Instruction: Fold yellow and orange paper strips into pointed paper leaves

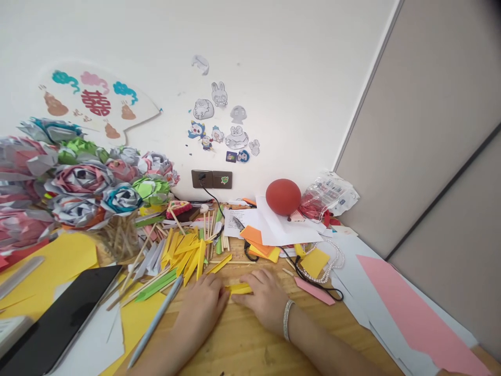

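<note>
A small folded strip of yellow paper (239, 289) lies low on the wooden table between my two hands. My left hand (205, 298) is at its left end, fingers curled together and thumb against the strip. My right hand (261, 293), with a silver bracelet at the wrist, holds the strip's right part between thumb and fingers. Just beyond my left hand is a pile of folded yellow paper strips (190, 253). Green folded strips (156, 285) and wooden sticks lie to the left of it.
Paper flowers (84, 180) fill the left back. A black tablet (58, 318) and a grey pen (155, 321) lie at left. Behind are a red balloon (283, 197), orange paper (256, 240) and a black cable (313, 281). Pink paper (410, 308) lies at right.
</note>
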### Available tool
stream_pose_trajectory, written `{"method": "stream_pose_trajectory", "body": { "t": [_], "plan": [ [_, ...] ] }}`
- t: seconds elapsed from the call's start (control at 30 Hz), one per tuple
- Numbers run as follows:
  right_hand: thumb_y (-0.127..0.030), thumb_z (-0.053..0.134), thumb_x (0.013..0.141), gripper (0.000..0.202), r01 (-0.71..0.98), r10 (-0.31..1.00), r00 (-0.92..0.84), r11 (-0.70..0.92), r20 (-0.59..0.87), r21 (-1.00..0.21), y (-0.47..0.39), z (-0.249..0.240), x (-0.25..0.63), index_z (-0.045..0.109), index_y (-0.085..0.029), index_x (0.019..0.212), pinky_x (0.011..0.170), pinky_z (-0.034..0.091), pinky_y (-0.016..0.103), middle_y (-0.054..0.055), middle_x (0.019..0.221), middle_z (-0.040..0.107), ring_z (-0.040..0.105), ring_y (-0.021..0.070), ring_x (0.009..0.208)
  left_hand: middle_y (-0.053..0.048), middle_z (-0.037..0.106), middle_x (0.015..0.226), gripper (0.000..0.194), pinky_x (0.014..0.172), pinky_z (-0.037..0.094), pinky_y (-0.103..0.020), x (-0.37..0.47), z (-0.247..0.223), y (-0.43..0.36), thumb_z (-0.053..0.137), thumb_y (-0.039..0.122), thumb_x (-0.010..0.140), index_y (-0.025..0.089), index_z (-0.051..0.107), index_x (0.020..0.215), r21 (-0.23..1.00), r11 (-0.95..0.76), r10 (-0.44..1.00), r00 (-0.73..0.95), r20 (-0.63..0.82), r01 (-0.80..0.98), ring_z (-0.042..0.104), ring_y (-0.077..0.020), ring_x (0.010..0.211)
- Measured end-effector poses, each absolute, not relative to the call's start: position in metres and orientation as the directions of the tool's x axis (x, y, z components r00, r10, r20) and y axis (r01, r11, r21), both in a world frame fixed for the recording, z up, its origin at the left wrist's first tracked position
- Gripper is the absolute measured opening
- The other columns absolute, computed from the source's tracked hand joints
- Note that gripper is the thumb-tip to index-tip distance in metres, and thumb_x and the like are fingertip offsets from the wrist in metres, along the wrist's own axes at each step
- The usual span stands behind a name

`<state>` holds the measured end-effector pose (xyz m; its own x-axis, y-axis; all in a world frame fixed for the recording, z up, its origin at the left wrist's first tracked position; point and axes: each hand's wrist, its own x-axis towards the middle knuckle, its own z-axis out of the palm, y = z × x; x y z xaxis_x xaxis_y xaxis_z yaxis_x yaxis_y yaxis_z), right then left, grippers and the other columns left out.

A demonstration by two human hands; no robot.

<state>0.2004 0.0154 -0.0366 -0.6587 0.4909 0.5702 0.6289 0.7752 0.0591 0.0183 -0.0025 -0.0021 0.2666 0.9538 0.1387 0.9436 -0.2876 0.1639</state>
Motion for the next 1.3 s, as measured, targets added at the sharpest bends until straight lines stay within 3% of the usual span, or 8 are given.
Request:
{"method": "stream_pose_trajectory", "body": {
  "t": [0.07,0.2,0.43,0.53,0.7,0.83,0.97,1.3],
  "plan": [
    [-0.027,0.059,0.086,0.011,0.640,0.539,-0.650,0.768,0.536,0.003,0.015,-0.032,0.207,0.068,-0.031,0.093,0.078,0.036,0.035,0.002,0.105,0.058,0.046,0.0193,0.092,-0.008,0.065,0.088,0.023,0.080,0.042,-0.034,0.018,-0.002,-0.002,0.041,0.020,0.087,0.015,0.063,0.080,0.167,-0.293,0.952,0.271,0.141,0.941,0.059,-0.0231,0.087],
    [-0.013,0.062,0.074,0.030,0.643,0.602,-0.656,0.762,0.454,-0.081,0.015,-0.024,0.224,0.068,-0.034,0.095,0.078,0.037,0.035,0.000,0.103,0.057,0.045,0.0204,0.094,-0.008,0.065,0.088,0.022,0.078,0.042,-0.034,0.017,0.000,-0.003,0.042,0.021,0.086,0.016,0.062,0.079,0.177,-0.292,0.953,0.271,0.133,0.940,0.059,-0.0231,0.086],
    [-0.005,0.054,0.066,0.035,0.615,0.612,-0.659,0.773,0.437,-0.154,0.015,-0.018,0.242,0.070,-0.027,0.086,0.074,0.040,0.035,0.002,0.097,0.061,0.048,0.0203,0.088,-0.005,0.064,0.080,0.020,0.072,0.042,-0.031,0.013,0.000,-0.004,0.044,0.021,0.084,0.017,0.060,0.072,0.207,-0.299,0.951,0.273,0.144,0.932,0.059,-0.0214,0.079],
    [-0.006,0.053,0.067,0.028,0.578,0.556,-0.692,0.809,0.460,-0.109,0.016,-0.017,0.242,0.068,-0.023,0.084,0.076,0.041,0.036,0.002,0.102,0.062,0.049,0.0204,0.090,-0.005,0.062,0.083,0.014,0.073,0.043,-0.032,0.010,-0.005,-0.003,0.048,0.020,0.084,0.017,0.060,0.078,0.171,-0.345,0.926,0.305,0.224,0.923,0.058,-0.0217,0.081],
    [-0.011,0.050,0.077,0.018,0.513,0.453,-0.777,0.858,0.437,0.022,0.017,-0.017,0.236,0.060,-0.019,0.091,0.078,0.041,0.035,0.005,0.101,0.063,0.050,0.0193,0.090,-0.003,0.061,0.089,0.013,0.074,0.041,-0.032,0.006,-0.012,-0.002,0.048,0.015,0.087,0.021,0.059,0.087,-0.020,-0.624,0.717,0.582,0.384,0.781,0.054,-0.0202,0.084],
    [-0.018,0.050,0.087,0.013,0.583,0.501,-0.751,0.809,0.430,0.075,0.022,-0.026,0.228,0.058,-0.018,0.097,0.074,0.040,0.031,0.005,0.086,0.061,0.051,0.0180,0.084,-0.003,0.060,0.088,0.013,0.074,0.041,-0.033,0.007,-0.012,-0.002,0.049,0.012,0.089,0.019,0.059,0.088,-0.130,-0.683,0.635,0.672,0.381,0.719,0.053,-0.0206,0.084],
    [-0.019,0.047,0.092,0.016,0.620,0.498,-0.731,0.771,0.467,0.147,0.027,-0.035,0.222,0.061,-0.020,0.084,0.069,0.038,0.029,0.004,0.079,0.058,0.049,0.0164,0.078,-0.003,0.061,0.088,0.011,0.074,0.041,-0.033,0.008,-0.010,-0.002,0.051,0.011,0.088,0.019,0.059,0.086,-0.167,-0.682,0.645,0.693,0.323,0.712,0.053,-0.0203,0.083],
    [-0.035,0.065,0.082,0.022,0.572,0.449,-0.767,0.802,0.459,0.171,0.021,-0.026,0.216,0.059,-0.016,0.072,0.067,0.035,0.032,0.002,0.074,0.058,0.047,0.0174,0.075,-0.003,0.059,0.082,0.009,0.068,0.042,-0.033,0.012,-0.011,-0.006,0.065,0.020,0.079,0.017,0.057,0.077,-0.180,-0.709,0.636,0.728,0.257,0.682,0.052,-0.0221,0.078]
  ]
}}
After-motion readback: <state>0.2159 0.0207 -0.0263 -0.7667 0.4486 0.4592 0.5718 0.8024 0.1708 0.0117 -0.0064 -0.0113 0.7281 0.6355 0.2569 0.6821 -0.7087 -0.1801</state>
